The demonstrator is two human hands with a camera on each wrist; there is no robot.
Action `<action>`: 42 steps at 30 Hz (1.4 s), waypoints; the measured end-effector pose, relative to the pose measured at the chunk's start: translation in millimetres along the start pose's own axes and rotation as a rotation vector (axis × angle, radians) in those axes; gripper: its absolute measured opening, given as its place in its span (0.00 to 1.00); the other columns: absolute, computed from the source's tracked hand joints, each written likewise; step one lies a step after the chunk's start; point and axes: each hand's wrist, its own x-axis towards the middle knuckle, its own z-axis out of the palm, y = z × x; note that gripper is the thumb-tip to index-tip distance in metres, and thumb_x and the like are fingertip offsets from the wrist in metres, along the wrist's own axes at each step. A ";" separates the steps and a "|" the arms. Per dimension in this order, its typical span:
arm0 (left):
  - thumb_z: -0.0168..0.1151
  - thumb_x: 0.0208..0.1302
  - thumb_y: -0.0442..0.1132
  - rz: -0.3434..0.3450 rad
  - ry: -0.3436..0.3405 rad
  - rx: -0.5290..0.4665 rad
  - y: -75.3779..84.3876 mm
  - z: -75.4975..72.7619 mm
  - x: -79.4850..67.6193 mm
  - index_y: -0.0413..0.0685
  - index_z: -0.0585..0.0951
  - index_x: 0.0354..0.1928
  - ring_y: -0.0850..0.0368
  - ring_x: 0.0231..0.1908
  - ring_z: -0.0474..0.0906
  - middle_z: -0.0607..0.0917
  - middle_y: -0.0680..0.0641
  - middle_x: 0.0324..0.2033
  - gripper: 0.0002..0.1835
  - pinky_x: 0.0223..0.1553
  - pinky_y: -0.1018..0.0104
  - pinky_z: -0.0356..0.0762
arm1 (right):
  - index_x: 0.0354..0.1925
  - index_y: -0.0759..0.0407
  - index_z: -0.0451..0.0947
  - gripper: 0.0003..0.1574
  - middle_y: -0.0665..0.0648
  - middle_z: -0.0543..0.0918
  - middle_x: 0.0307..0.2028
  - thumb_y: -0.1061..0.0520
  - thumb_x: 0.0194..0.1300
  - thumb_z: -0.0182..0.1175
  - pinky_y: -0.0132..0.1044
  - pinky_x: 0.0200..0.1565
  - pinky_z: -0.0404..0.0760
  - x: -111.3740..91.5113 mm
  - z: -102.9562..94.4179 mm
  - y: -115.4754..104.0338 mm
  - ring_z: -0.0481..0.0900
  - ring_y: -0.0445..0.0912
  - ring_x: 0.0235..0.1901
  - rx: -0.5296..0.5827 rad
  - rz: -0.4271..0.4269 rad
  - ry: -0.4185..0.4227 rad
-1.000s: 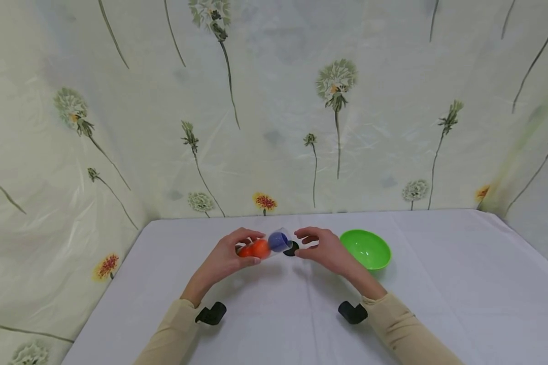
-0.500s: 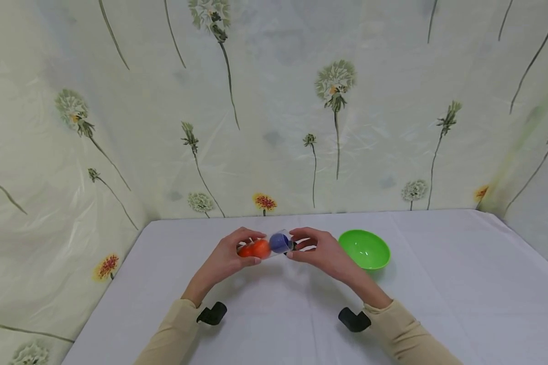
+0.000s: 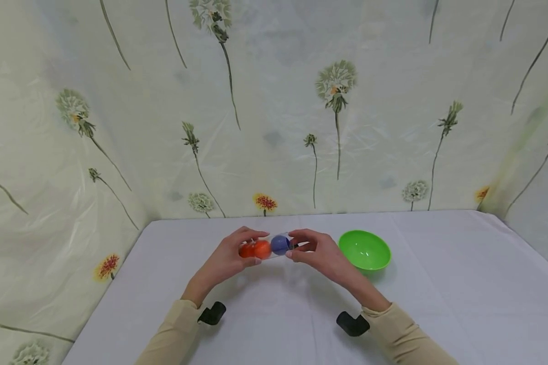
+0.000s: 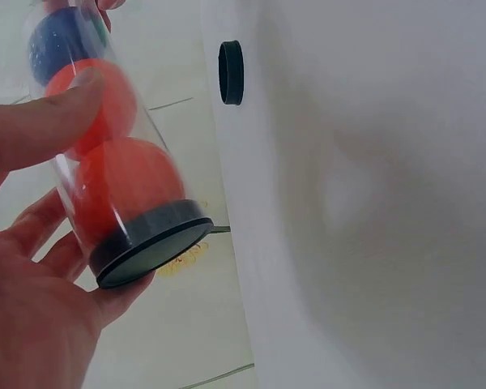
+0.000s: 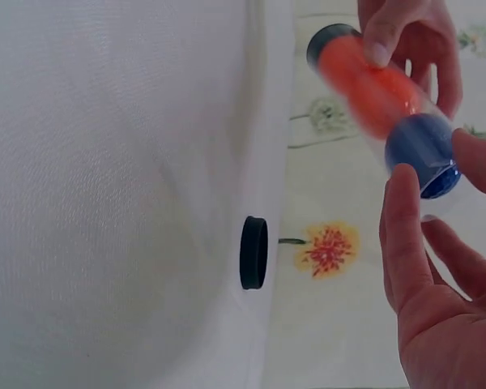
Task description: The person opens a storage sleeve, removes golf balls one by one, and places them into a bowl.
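A: What is the left hand (image 3: 225, 257) doing?
B: Gripping the clear tube (image 3: 271, 248) near its black end cap (image 4: 166, 223), above the table (image 3: 438, 284); two orange balls (image 3: 262, 249), then a blue ball (image 3: 280, 245), are sitting inside
A: And the right hand (image 3: 321, 252)?
B: Pinching the uncapped end, it seems; a loose cap (image 5: 253, 253) is lying on the table, and a green bowl (image 3: 365, 248) is standing beside the right wrist
A: Progress, in your judgement?
B: One cap is lying off; the other is staying on, and all three balls are remaining inside
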 end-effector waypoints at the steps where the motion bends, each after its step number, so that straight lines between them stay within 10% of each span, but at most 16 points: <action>1: 0.72 0.57 0.31 -0.001 -0.008 0.013 0.2 -0.1 0.1 0.61 0.78 0.62 0.57 0.55 0.73 0.78 0.57 0.51 0.31 0.57 0.54 0.73 | 0.61 0.57 0.76 0.32 0.56 0.81 0.49 0.52 0.60 0.71 0.41 0.44 0.82 0.0 0.5 0.3 0.83 0.48 0.44 0.009 0.004 0.003; 14: 0.68 0.60 0.29 0.004 -0.082 0.221 10.4 2.8 1.0 0.64 0.74 0.67 0.55 0.57 0.69 0.77 0.56 0.55 0.34 0.56 0.56 0.73 | 0.62 0.60 0.73 0.32 0.60 0.79 0.51 0.55 0.62 0.69 0.41 0.48 0.81 -3.7 4.6 3.6 0.83 0.51 0.46 0.074 -0.002 -0.015; 32: 0.71 0.55 0.28 0.182 0.001 0.724 17.1 11.3 -1.3 0.69 0.74 0.64 0.51 0.52 0.68 0.75 0.54 0.52 0.37 0.52 0.48 0.68 | 0.65 0.62 0.70 0.33 0.62 0.77 0.55 0.53 0.66 0.65 0.43 0.50 0.80 -10.0 13.5 7.1 0.83 0.56 0.46 0.150 0.058 -0.051; 42: 0.69 0.55 0.26 0.242 0.036 0.796 19.2 11.8 -3.9 0.71 0.77 0.61 0.52 0.50 0.66 0.76 0.54 0.50 0.35 0.52 0.49 0.65 | 0.64 0.63 0.70 0.32 0.63 0.76 0.57 0.55 0.66 0.66 0.44 0.51 0.80 -11.9 16.6 9.8 0.83 0.55 0.47 0.157 0.054 -0.060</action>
